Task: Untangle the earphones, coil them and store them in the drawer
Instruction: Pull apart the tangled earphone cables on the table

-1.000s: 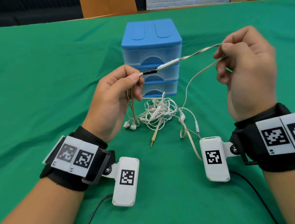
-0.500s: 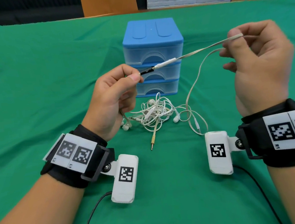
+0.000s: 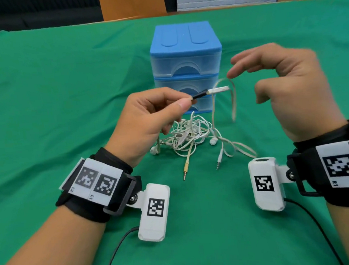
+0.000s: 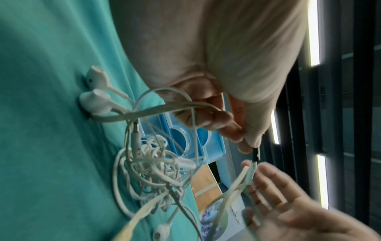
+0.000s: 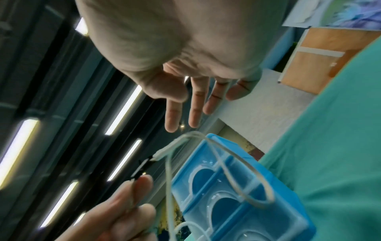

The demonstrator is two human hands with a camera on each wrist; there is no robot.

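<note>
Two wrist tags (image 3: 339, 166) read R1, L1; left hand (image 3: 147, 122) pinches plug (image 3: 199, 94).

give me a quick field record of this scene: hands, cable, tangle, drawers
left hand: pinches the black plug end of the flat cable, raised above the table
right hand: open, fingers spread, holds nothing
flat cable: loops down, slack
tangle: white earphones heaped on the green cloth
drawer unit: blue, behind the tangle, all drawers closed

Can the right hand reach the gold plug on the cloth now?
Probably yes. The right hand is open and holds nothing, and the gold plug lies bare on the cloth, apart from the tangle.
</note>
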